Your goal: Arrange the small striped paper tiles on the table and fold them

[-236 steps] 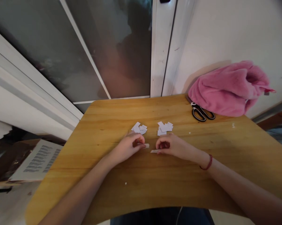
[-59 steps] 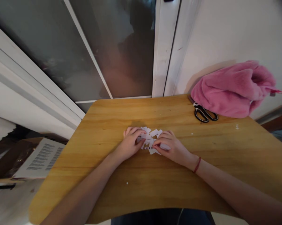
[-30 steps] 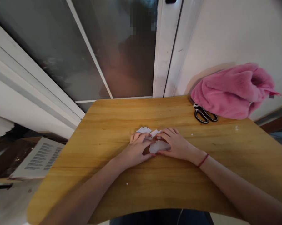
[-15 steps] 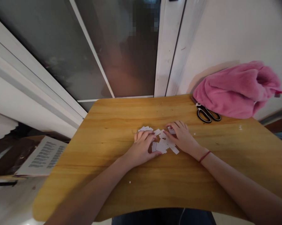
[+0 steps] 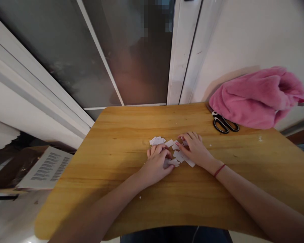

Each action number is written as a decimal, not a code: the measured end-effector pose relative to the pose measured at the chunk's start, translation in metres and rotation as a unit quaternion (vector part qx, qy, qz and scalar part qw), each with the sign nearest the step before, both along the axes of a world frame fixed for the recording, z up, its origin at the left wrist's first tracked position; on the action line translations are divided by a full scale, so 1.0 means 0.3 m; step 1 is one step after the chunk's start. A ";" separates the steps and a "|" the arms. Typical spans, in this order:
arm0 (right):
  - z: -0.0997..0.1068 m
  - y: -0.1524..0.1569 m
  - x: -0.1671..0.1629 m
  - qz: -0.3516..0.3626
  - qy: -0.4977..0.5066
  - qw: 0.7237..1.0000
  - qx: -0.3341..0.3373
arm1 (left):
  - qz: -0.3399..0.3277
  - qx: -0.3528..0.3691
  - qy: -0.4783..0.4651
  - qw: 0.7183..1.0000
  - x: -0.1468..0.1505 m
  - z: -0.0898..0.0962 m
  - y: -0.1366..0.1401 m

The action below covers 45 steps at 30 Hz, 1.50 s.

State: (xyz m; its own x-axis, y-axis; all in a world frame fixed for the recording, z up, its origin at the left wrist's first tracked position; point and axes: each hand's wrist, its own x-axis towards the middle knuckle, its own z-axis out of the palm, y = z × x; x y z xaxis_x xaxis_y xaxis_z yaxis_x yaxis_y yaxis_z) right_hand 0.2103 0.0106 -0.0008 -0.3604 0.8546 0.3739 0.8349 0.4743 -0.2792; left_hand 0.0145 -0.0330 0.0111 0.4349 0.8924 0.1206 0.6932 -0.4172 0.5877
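Observation:
On the wooden table (image 5: 111, 175) lies a loose cluster of small white paper slips (image 5: 178, 156), some overlapping. My left hand (image 5: 157, 163) curls over the near-left slips, with a few pinched between its thumb and bent fingers. Just beyond its fingers rests a small stack of slips (image 5: 157, 140) with faint marks. My right hand (image 5: 196, 148), a red cord on its wrist, rests on the right side of the cluster. Its thumb and fingers are apart and slightly bent, and a slip partly shows between them.
Black-handled scissors (image 5: 224, 123) lie at the back right, partly under a pink plush cloth (image 5: 255, 96) against the wall. A glass-paneled door (image 5: 142, 74) stands behind the table. To the left below sits an open cardboard box (image 5: 46, 168). Tiny paper scraps dot the tabletop.
My left hand has drawn slightly nearer to me, its fingers closing on slips and uncovering the small stack behind. My right hand has barely moved.

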 end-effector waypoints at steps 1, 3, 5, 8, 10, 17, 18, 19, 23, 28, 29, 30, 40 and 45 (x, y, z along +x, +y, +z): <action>-0.001 0.000 0.001 -0.001 0.001 1.000 0.001 | 0.002 -0.003 -0.003 1.000 -0.002 0.001 0.001; -0.004 0.001 0.002 -0.003 0.003 1.000 0.005 | 0.005 -0.012 -0.008 1.000 -0.005 0.005 0.003; -0.008 0.003 0.003 -0.004 0.005 1.000 0.009 | 0.001 -0.019 -0.012 1.000 -0.008 0.012 0.004; -0.011 0.005 0.004 -0.004 0.006 1.000 0.010 | -0.009 -0.026 -0.019 0.999 -0.009 0.024 0.005; -0.012 0.006 0.004 -0.003 0.007 1.000 0.009 | -0.017 -0.032 -0.027 0.999 -0.009 0.030 0.006; -0.014 0.009 0.007 -0.005 0.011 1.000 -0.004 | -0.043 -0.064 -0.058 0.995 -0.008 0.036 0.001; -0.014 0.009 0.008 -0.005 0.011 1.000 -0.005 | -0.045 -0.067 -0.064 0.995 -0.008 0.036 0.000; -0.014 0.009 0.008 -0.006 0.011 1.000 -0.005 | -0.044 -0.070 -0.071 0.994 -0.008 0.037 -0.001; -0.012 0.007 0.008 -0.006 0.011 1.000 -0.006 | -0.022 -0.075 -0.107 0.991 -0.027 0.048 0.008; -0.010 0.003 0.006 -0.008 0.022 1.000 -0.007 | 0.064 -0.059 -0.139 0.986 -0.096 0.065 0.059; -0.008 0.003 0.006 -0.009 0.022 1.000 -0.007 | 0.076 -0.043 -0.120 0.989 -0.110 0.065 0.072; -0.007 0.003 0.008 -0.009 0.022 1.000 -0.009 | 0.085 -0.024 -0.091 0.992 -0.123 0.063 0.084; -0.003 -0.012 0.026 -0.021 -0.031 0.999 -0.004 | 0.122 0.089 0.072 0.986 -0.140 0.016 0.103; -0.026 -0.058 -0.051 0.016 -0.064 0.997 -0.039 | -0.004 0.083 0.157 0.984 -0.090 -0.019 0.060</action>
State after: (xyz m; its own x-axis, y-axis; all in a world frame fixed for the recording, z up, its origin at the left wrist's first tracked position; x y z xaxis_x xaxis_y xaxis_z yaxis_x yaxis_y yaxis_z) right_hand 0.1951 -0.0068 -0.0087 -0.4283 0.8668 0.2552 0.8509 0.4820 -0.2090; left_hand -0.0124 -0.0150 0.0053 0.4816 0.8677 0.1229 0.8258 -0.4963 0.2678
